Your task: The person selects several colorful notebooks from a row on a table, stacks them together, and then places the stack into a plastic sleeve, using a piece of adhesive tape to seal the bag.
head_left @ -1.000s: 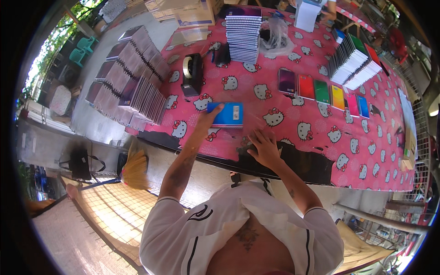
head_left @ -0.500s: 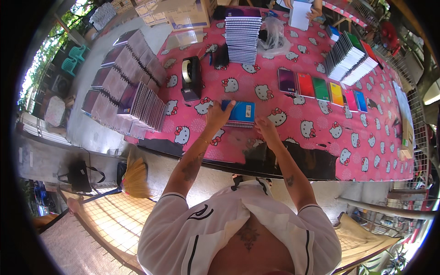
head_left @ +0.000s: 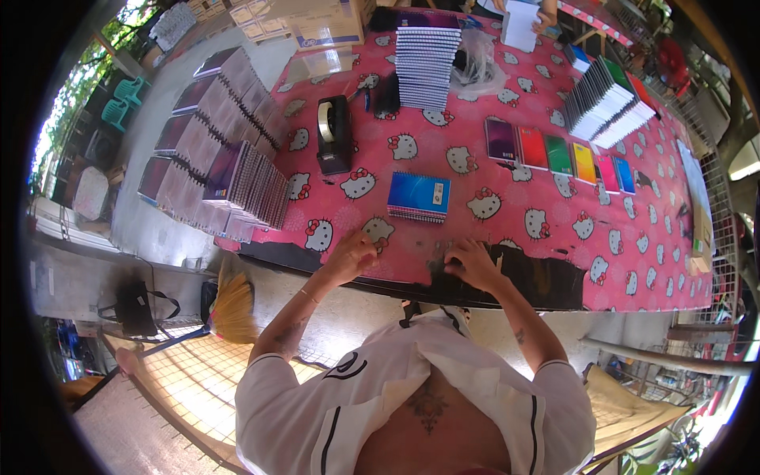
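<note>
A small stack of blue spiral notebooks (head_left: 417, 195) lies squared up near the front middle of the table, apart from both hands. Nearer the table edge, to its lower left, my left hand (head_left: 353, 256) hovers with loosely bent fingers and nothing in them. My right hand (head_left: 475, 266) is over the dark worn patch at the front edge, empty, its fingers bent and apart. To the left of the notebooks stands a black tape dispenser (head_left: 335, 134) with a roll of tape.
A tall pile of spiral notebooks (head_left: 427, 67) stands behind. Wrapped notebook stacks (head_left: 229, 119) fill the left side. A row of coloured notebooks (head_left: 557, 154) and more piles (head_left: 606, 99) are at right. Across the table, another person's hands hold white paper (head_left: 519, 28).
Both my hands have let go of the blue notebook stack and drawn back toward the table's front edge. The stack stays in place.
</note>
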{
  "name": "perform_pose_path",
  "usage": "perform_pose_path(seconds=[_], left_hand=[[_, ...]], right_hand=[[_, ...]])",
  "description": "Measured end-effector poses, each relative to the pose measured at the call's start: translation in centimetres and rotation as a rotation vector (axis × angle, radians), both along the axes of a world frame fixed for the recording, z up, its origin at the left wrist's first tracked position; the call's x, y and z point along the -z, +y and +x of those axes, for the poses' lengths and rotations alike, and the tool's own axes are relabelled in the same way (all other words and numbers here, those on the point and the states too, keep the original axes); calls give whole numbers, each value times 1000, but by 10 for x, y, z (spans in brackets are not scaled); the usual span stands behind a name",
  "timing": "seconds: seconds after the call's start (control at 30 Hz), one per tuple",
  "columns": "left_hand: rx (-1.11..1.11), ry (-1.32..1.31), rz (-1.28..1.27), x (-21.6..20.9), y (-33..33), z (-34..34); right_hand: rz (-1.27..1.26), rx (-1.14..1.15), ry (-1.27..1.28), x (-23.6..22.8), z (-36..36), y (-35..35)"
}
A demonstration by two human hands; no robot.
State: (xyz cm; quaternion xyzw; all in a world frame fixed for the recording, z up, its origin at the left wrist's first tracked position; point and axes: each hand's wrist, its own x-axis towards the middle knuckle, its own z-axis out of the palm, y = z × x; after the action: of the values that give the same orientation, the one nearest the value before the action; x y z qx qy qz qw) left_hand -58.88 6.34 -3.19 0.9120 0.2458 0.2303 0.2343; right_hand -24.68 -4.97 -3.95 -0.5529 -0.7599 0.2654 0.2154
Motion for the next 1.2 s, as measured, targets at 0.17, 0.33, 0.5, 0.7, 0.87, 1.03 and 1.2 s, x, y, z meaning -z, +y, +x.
perform_pose_path(seconds=[0.17, 0.33, 0.5, 0.7, 0.87, 1.03, 1.2], left_hand=[[-332, -209, 271, -30, 47, 34], [-325, -208, -402, -19, 114, 55], [-371, -53, -926, -14, 145, 67], [-432, -95, -1340, -4, 150, 74], [-408, -54, -1348, -8, 152, 75], [-557, -131, -986, -4, 165, 93], [-179, 41, 13, 10, 197, 166]], right_hand=[[149, 467, 111, -30, -10, 37], [519, 267, -207, -23, -77, 49], [452, 319, -290, -19, -106, 53], [415, 335, -291, -23, -112, 52], [405, 350, -281, -23, -111, 57], [410, 375, -279, -20, -108, 59], [435, 358, -295, -21, -111, 60]])
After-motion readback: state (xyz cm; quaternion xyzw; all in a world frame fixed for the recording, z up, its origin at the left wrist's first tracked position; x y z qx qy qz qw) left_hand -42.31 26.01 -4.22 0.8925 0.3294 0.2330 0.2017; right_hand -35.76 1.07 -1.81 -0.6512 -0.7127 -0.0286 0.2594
